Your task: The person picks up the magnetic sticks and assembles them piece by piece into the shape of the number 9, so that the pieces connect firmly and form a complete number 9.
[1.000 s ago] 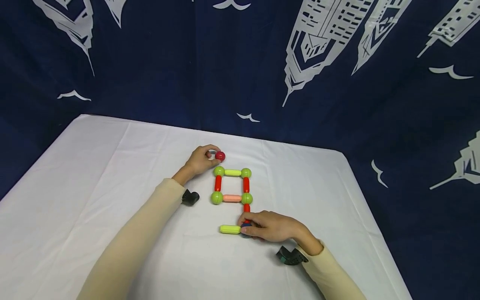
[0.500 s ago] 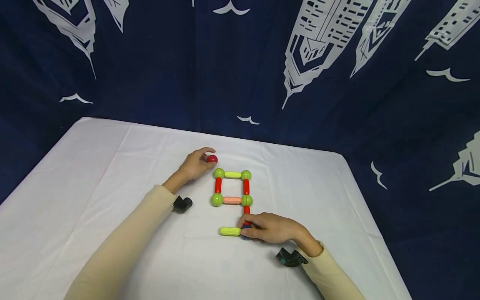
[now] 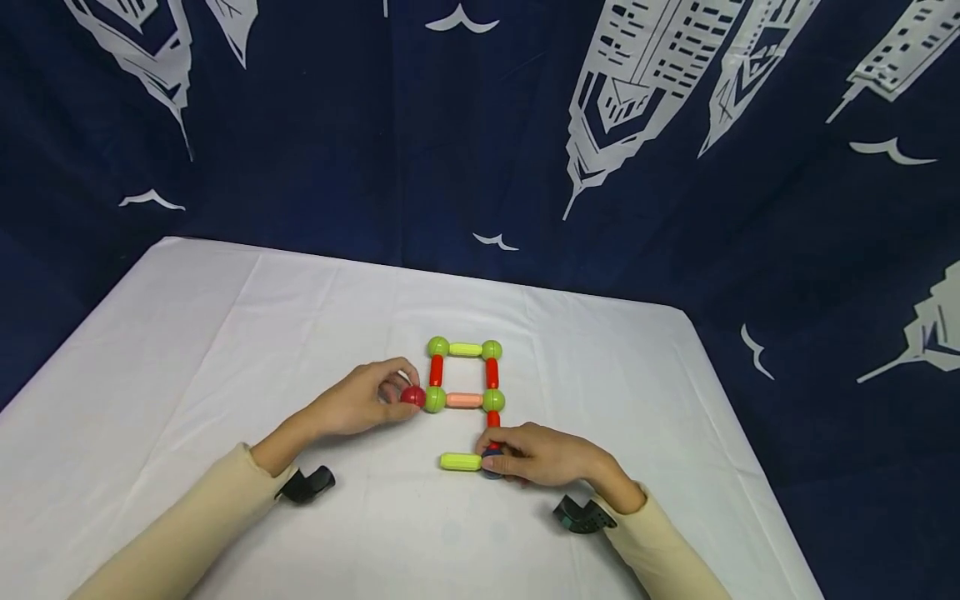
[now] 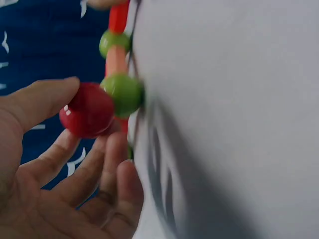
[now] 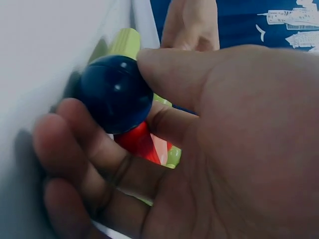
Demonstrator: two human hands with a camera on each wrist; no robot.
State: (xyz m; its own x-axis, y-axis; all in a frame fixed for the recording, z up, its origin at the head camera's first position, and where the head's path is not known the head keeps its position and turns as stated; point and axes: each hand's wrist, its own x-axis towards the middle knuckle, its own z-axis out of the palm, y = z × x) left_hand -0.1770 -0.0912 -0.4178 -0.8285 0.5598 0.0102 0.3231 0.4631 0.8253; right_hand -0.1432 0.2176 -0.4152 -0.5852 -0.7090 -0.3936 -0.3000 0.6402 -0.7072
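Thumb and fingers of my left hand [image 3: 356, 400] pinch a red ball [image 4: 89, 110]. In the head view that ball sits right beside the lower-left green ball [image 3: 434, 399] of a figure built from balls and rods; whether they touch I cannot tell. My right hand [image 3: 543, 454] grips a dark blue ball [image 5: 117, 93] at the figure's near end. From the blue ball a yellow-green rod [image 3: 461, 462] points left, and a red rod [image 3: 493, 418] runs up to another green ball [image 3: 493, 400]. A pink rod [image 3: 464, 400] joins the two lower green balls.
Above the pink rod, two red rods, a yellow-green rod [image 3: 466, 350] and two further green balls close a square. All lies on a white-clothed table [image 3: 615, 375]. Behind hangs a dark blue curtain [image 3: 480, 125] with white building and bird prints.
My left hand has carried the red ball from above the square's far left corner, leftward and then nearer, to beside the lower-left green ball. The right hand has stayed in place.
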